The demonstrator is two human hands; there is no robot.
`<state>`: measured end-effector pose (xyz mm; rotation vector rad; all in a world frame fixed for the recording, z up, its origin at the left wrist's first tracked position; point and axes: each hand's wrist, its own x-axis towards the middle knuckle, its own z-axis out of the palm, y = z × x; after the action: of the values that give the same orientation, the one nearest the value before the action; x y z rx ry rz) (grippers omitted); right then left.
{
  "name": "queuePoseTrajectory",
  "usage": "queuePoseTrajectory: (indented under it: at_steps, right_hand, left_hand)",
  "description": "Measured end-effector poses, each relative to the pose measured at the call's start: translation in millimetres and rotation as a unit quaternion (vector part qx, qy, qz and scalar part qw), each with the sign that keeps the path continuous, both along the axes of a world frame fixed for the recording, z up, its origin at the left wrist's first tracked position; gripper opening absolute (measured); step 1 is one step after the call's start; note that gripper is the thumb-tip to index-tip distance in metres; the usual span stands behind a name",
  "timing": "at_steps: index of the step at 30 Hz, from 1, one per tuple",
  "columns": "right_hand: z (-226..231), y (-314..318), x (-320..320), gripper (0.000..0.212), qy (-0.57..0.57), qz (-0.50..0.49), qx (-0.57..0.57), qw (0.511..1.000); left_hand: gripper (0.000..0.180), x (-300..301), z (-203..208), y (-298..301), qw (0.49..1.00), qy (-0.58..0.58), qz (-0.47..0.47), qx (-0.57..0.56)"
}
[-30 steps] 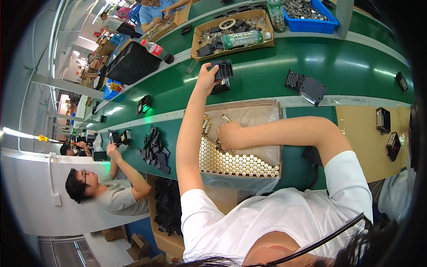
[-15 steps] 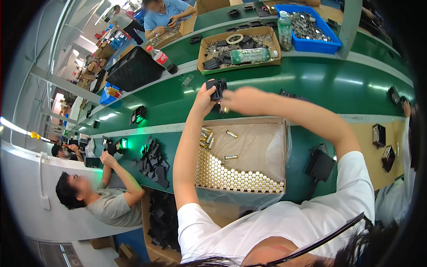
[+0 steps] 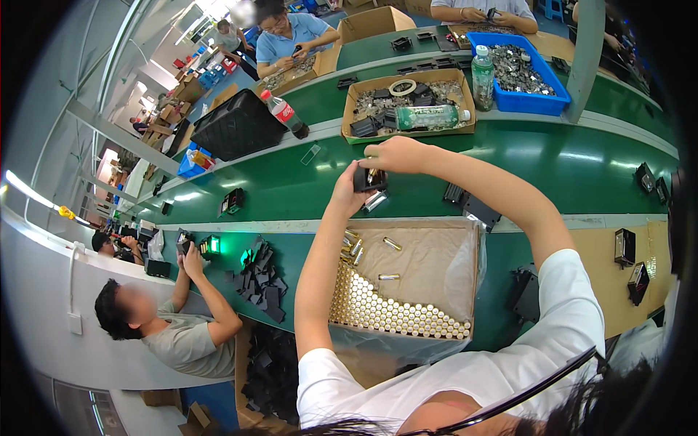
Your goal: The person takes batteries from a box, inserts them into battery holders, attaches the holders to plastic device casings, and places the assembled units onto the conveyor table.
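Holder (image 3: pixel 360 180), black, was wrapped by left hand (image 3: pixel 346 190) above the bench (image 3: pixel 291 189), past the carton's (image 3: pixel 429 265) far-left corner. Right hand (image 3: pixel 400 154), among the carton's batteries (image 3: pixel 392 311) a second earlier, had shifted onto it, fingers bunched; grasp unclear. Work apparently moved from picking to loading.

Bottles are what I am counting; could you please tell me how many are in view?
3: a red-capped bottle beside the black bin, a green-labelled bottle lying in the cardboard tray, and a third bottle between that tray and the blue bin. Others may be hidden.
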<state>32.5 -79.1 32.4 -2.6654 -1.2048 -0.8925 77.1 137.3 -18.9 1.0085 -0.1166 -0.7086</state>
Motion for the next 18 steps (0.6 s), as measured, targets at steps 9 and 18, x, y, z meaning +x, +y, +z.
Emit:
queuePoseTrajectory:
  at_steps: [9,18]
  right_hand:
    - [-5,5,-4,0.025,0.453,-0.163,0.375,0.792]
    - [9,31,-23,0.034,0.395,-0.185,0.187,0.88]
  left_hand:
    - [0.035,-4,16,-16,0.959,-0.122,0.096,0.238]
    - [0.046,6,-6,-3,0.949,-0.196,0.123,0.215]
